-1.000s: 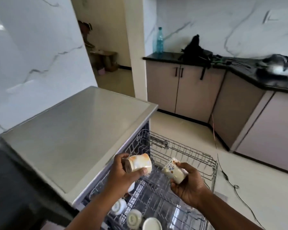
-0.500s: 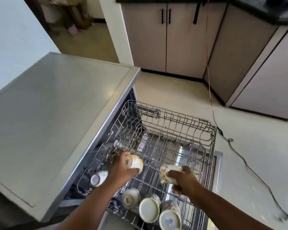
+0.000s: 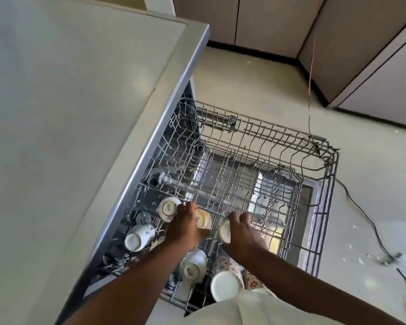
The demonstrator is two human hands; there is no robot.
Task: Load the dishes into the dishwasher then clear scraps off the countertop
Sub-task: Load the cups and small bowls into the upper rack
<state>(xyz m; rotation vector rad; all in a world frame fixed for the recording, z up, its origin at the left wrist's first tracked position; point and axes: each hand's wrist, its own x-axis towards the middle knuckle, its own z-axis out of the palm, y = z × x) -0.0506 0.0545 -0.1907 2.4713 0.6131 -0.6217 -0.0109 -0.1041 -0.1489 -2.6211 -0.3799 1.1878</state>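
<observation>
The dishwasher's wire rack (image 3: 288,146) is pulled out over the floor. My left hand (image 3: 185,227) grips an orange-and-white cup (image 3: 204,219) low over the rack's near left part. Beside it, my right hand (image 3: 243,231) holds a cream cup (image 3: 223,232) with its bottom turned toward me. Several cups stand upside down in the rack: one (image 3: 168,207) just left of my left hand, another (image 3: 136,238) nearer the dishwasher body, one (image 3: 192,266) under my forearms, and a white one (image 3: 225,286) beside a floral cup (image 3: 231,265).
The dishwasher's grey top (image 3: 75,113) fills the left. Beige cabinets (image 3: 352,43) line the far side. A black cable (image 3: 366,221) trails across the tiled floor at right, and a thin red wire (image 3: 311,73) hangs by the rack's far corner.
Both hands have gone down into the rack with their cups, and my view has tilted further down onto the rack.
</observation>
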